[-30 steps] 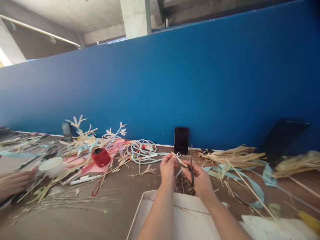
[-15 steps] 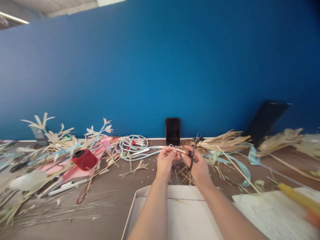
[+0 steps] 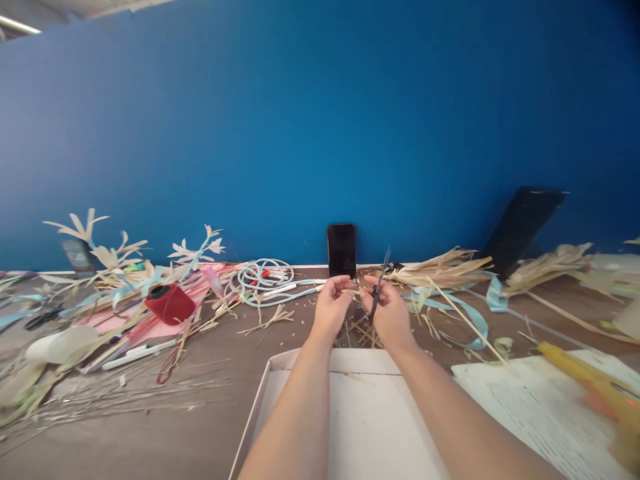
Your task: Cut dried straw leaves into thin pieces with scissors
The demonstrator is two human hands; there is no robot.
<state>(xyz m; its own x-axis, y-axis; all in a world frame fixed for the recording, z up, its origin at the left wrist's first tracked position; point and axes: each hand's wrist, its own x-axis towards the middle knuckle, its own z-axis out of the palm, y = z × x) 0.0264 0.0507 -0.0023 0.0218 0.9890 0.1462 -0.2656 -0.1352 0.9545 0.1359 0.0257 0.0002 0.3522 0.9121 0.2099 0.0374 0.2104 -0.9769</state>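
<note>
My left hand (image 3: 333, 308) has its thumb and fingers pinched on a thin pale strip (image 3: 357, 292), perhaps dried husk; only a small bit shows between my hands. My right hand (image 3: 393, 319) grips dark scissors (image 3: 376, 301), their blades angled up and away. The right thumb and fingertips come close to the strip, and I cannot tell whether they touch it. Both hands are above scattered straw clippings (image 3: 364, 331), just beyond a white tray-like box (image 3: 370, 413). Behind them a black phone (image 3: 342, 249) leans upright against the blue wall.
To the left lie a red thread spool (image 3: 173, 305), coiled light-blue cord (image 3: 265, 280), husk flowers (image 3: 80, 227) and thin wires (image 3: 135, 397). Husk bundles (image 3: 445, 269), blue ribbon (image 3: 475, 323), a printed sheet (image 3: 505, 393) and a yellow glue gun (image 3: 575, 370) are on the right.
The view has shifted, so the table things sit slightly higher. My hands remain close together; less of the pale strip shows between them, and the scissors' blades look more closed.
</note>
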